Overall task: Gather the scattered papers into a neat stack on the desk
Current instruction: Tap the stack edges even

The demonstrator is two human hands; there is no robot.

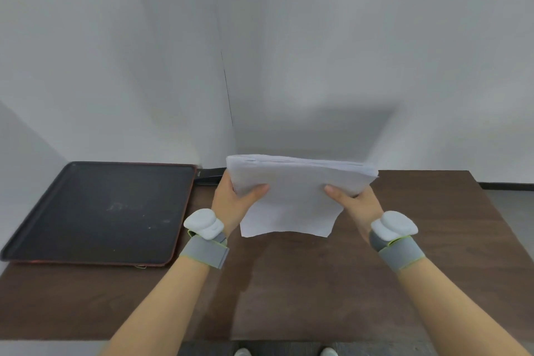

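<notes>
A bundle of white papers (294, 196) is held up above the dark brown desk (318, 283), tilted so its far edge is raised and its near edge hangs down towards me. My left hand (234, 199) grips the bundle's left side, thumb on top. My right hand (357, 201) grips its right side the same way. Both wrists wear grey straps with white pods. The sheets' far edges look roughly aligned. No loose sheets lie on the desk.
A large black tray (95, 211) with a reddish rim lies on the desk's left part. A small dark object (209, 175) sits behind it by the wall. White walls meet in a corner behind the desk. Shoe tips show below the front edge.
</notes>
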